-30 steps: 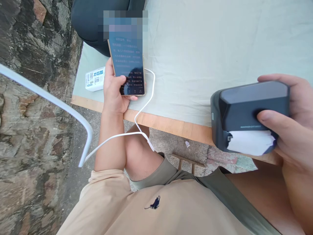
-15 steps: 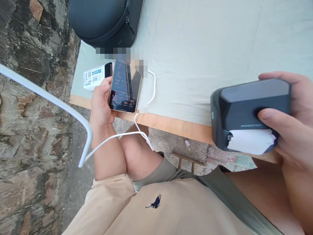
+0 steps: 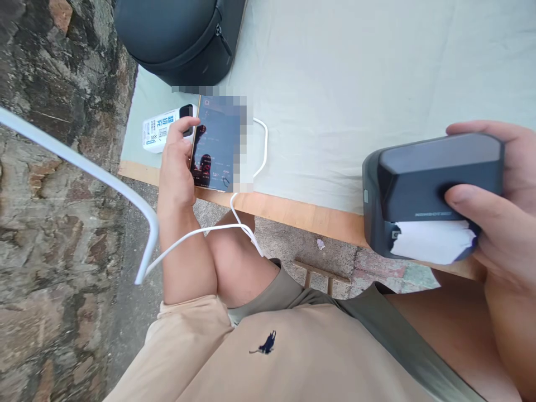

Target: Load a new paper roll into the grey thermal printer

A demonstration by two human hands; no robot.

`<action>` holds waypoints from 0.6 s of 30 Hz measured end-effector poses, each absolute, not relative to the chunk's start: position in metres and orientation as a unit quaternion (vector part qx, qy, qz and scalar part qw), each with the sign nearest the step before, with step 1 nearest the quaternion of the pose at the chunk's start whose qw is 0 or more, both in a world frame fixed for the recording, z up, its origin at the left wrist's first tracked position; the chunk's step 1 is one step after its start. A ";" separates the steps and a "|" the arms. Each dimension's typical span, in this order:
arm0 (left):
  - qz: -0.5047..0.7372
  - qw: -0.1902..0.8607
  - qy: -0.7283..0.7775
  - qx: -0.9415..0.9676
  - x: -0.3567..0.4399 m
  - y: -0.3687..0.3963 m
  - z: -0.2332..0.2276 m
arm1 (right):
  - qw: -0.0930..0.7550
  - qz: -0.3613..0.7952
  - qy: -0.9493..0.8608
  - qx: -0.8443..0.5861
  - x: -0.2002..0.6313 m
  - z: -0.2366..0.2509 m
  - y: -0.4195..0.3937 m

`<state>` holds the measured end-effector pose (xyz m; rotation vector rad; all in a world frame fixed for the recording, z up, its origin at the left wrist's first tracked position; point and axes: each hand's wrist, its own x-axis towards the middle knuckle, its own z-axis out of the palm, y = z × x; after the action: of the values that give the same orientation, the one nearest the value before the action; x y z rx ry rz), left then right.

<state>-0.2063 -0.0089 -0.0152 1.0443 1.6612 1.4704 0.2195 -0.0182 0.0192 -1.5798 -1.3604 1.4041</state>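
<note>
A smartphone (image 3: 215,145) is in my left hand (image 3: 178,167), tilted above the table's near edge, its dark screen lit with small text. Blurred squares cover part of its right side. Just behind the phone lies a white power bank (image 3: 161,129) with blue print and a black end. On the right, my right hand (image 3: 498,206) grips a dark grey label printer (image 3: 435,184), the thumb resting on its top. A torn strip of white label paper (image 3: 433,241) sticks out of the printer's near side.
A black bag (image 3: 180,44) with a zip stands at the table's far left. A white cable (image 3: 205,230) loops from the table over my lap and up to the left. Pale cloth (image 3: 335,100) covers the wooden-edged table. A stone wall (image 3: 50,223) rises at left.
My left hand has shifted its grip, with a finger now higher along the phone's edge. The phone has turned slightly and its screen looks different. The label printer has moved slightly right.
</note>
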 end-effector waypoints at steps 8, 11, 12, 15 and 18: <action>0.608 0.371 0.604 0.358 -0.190 -0.008 -0.009 | 0.302 0.535 -0.513 -0.599 0.219 0.020 -0.018; 0.612 0.380 0.598 0.352 -0.191 -0.008 -0.011 | 0.302 0.534 -0.515 -0.599 0.219 0.020 -0.018; 0.613 0.384 0.594 0.351 -0.191 -0.008 -0.012 | 0.302 0.534 -0.514 -0.600 0.219 0.020 -0.018; 0.617 0.395 0.581 0.355 -0.189 -0.009 -0.013 | 0.302 0.535 -0.509 -0.603 0.218 0.021 -0.018; 0.617 0.404 0.575 0.353 -0.188 -0.009 -0.012 | 0.306 0.536 -0.505 -0.604 0.218 0.022 -0.018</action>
<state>-0.1877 -0.0092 -0.0121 0.8900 1.4526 1.5583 0.2180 -0.0176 0.0218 -1.5980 -1.3360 1.4178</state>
